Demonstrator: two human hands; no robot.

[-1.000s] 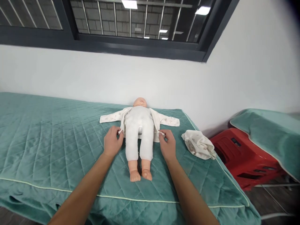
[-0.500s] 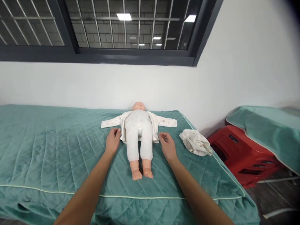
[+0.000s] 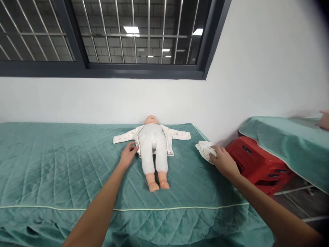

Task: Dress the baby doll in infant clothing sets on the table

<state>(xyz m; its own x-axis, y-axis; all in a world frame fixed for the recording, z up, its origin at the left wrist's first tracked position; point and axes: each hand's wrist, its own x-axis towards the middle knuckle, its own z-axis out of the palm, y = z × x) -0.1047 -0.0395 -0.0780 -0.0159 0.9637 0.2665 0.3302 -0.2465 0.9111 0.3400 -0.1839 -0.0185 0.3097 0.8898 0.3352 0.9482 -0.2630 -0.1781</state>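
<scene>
On the green quilted bed cover (image 3: 77,164) a baby doll (image 3: 151,137) lies on its back, feet toward me. Its body and legs are white, its head and feet flesh-coloured. A small white printed baby shirt (image 3: 125,136) lies spread beneath it, front open, sleeves stretched out to both sides. My left hand (image 3: 129,153) is at the shirt's left edge, thumb and fingers pinched together on the fabric. To the right of the doll, my right hand (image 3: 224,161) grips a crumpled white baby garment (image 3: 205,149), partly hidden by the fingers.
Red plastic stools (image 3: 259,164) stand beside the bed's right side. Beyond them is another surface with a green cover (image 3: 288,137), and a flesh-coloured object shows at the right edge. A white wall (image 3: 102,99) and a barred window (image 3: 138,37) rise behind the bed.
My right hand has left the shirt's right edge, moved right and taken hold of the crumpled garment. My left hand stays at the shirt's left edge. The view has shifted slightly.
</scene>
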